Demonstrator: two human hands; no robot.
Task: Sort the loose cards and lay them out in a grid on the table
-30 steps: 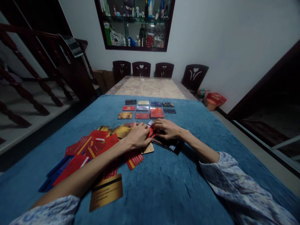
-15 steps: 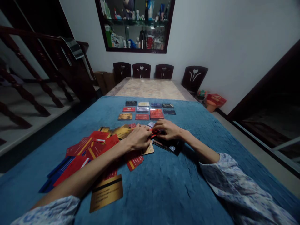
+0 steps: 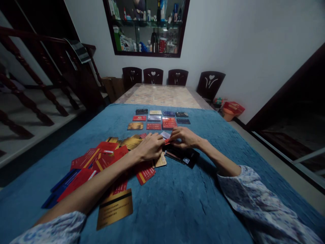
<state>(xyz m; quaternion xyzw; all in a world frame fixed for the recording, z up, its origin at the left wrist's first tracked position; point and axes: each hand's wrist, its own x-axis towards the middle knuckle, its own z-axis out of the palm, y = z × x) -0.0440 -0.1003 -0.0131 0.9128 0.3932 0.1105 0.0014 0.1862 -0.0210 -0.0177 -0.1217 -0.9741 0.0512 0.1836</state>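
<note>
Between my two hands a red card (image 3: 167, 141) shows, mostly covered by fingers. My right hand (image 3: 185, 138) is closed on its right part with bent fingers. My left hand (image 3: 151, 146) has curled fingers at the card's left end, over the loose pile; what it grips is hidden. Black cards (image 3: 186, 158) lie just below my right hand, and a whitish card (image 3: 165, 135) lies beyond the fingers. A beige card (image 3: 160, 160) pokes out under my left hand. Red cards (image 3: 87, 158), gold cards (image 3: 130, 143) and blue cards (image 3: 63, 184) spread loosely around my left forearm.
Small card stacks stand in rows farther off, among them a red stack (image 3: 169, 123) and a gold stack (image 3: 135, 126). A gold card (image 3: 115, 209) lies near me on the blue cloth (image 3: 177, 206). Chairs (image 3: 178, 78) line the far table end.
My right hand has shifted slightly up and right, showing more of the whitish card. My left hand has hardly moved, and the pile looks the same.
</note>
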